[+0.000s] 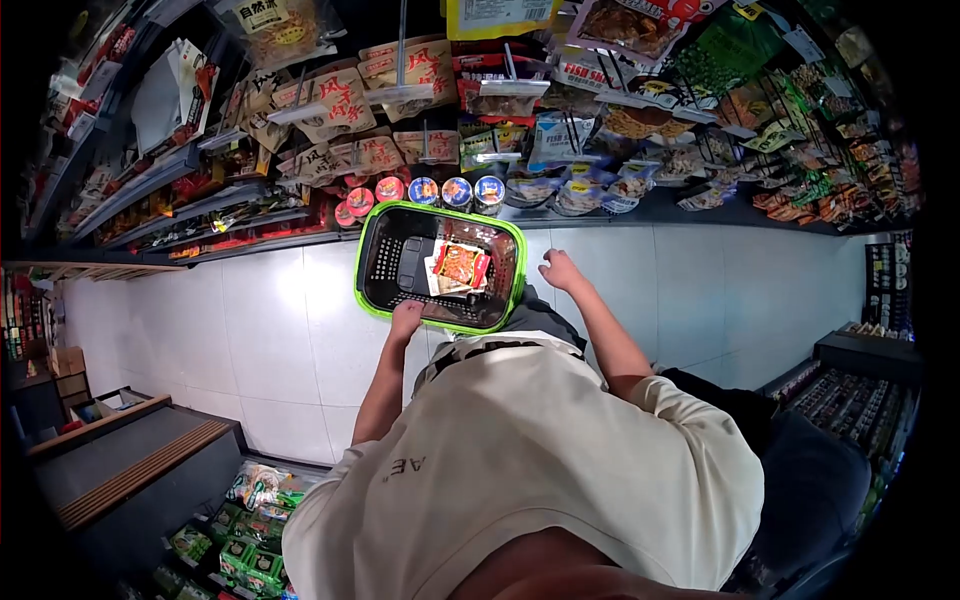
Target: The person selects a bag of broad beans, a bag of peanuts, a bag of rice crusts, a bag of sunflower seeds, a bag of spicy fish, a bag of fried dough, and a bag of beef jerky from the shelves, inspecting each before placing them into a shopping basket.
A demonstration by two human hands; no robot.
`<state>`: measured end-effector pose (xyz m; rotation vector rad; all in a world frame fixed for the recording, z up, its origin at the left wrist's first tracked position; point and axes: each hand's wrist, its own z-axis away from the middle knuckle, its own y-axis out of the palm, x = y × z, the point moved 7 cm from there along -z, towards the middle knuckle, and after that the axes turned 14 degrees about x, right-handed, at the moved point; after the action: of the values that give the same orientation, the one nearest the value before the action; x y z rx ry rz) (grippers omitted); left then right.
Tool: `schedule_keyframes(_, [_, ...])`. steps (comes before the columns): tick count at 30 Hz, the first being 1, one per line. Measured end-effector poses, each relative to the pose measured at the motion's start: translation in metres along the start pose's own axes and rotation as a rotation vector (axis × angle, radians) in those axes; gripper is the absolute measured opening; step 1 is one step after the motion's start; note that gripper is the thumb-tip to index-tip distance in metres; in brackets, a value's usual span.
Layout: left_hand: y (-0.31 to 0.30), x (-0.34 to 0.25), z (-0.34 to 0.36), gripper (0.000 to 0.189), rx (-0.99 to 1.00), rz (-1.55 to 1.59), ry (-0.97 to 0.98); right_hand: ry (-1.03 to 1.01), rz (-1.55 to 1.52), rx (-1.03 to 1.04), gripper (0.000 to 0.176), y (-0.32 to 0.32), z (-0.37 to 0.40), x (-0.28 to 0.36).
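My left hand (pixel 406 317) is closed around the near rim of a black shopping basket (pixel 388 262) with a bright green edge. Inside the basket lie a red food packet (pixel 461 264) and a few paler packs partly under it, beside a dark folded handle part. My right hand (pixel 561 271) is just right of the basket, apart from its rim. Its fingers are loosely bent with a small gap between them, and I see nothing in them.
Ahead, hooks hold brown snack pouches (pixel 335 100) and other bagged snacks (pixel 565 138). Round cans (pixel 457 192) stand on the low shelf behind the basket. A pale tiled floor (pixel 265 340) lies below. Green packages (pixel 250 565) are behind me to the left, and a dark-clothed person (pixel 815 480) seems close behind right.
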<state>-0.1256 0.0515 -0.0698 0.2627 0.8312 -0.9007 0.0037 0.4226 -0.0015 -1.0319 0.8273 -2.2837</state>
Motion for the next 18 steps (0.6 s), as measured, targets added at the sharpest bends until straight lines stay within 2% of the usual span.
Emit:
schedule_keyframes(2, [-0.005,0.065,0.003,0.02,0.043,-0.054,-0.053,0.055,0.014,0.131,0.033,0.031,0.026,-0.005])
schedule_keyframes(3, [-0.011,0.085,0.006,0.021,0.072,-0.111,-0.104,0.078,0.016,0.118,0.032,0.046,0.033,-0.016])
schedule_keyframes(6, [-0.018,0.113,0.03,0.023,0.185,-0.127,-0.219,0.15,-0.013,0.139,0.031,0.076,0.057,-0.04])
schedule_keyframes(7, [-0.021,0.114,0.038,0.024,0.132,-0.092,-0.218,0.135,0.01,0.094,0.03,0.083,0.063,-0.048])
schedule_keyframes(9, [-0.031,0.11,0.044,0.025,0.118,-0.155,-0.175,0.176,-0.04,0.152,0.029,0.099,0.073,-0.07])
schedule_keyframes(11, [-0.04,0.131,0.032,0.027,0.085,-0.156,-0.131,0.212,-0.088,0.212,0.028,0.111,0.083,-0.081])
schedule_keyframes(13, [-0.041,0.11,0.048,0.026,0.081,-0.093,-0.155,0.331,-0.267,0.29,0.026,0.121,0.098,-0.092])
schedule_keyframes(18, [-0.034,0.103,0.059,0.023,0.044,-0.045,-0.175,0.401,-0.385,0.36,0.025,0.136,0.119,-0.088])
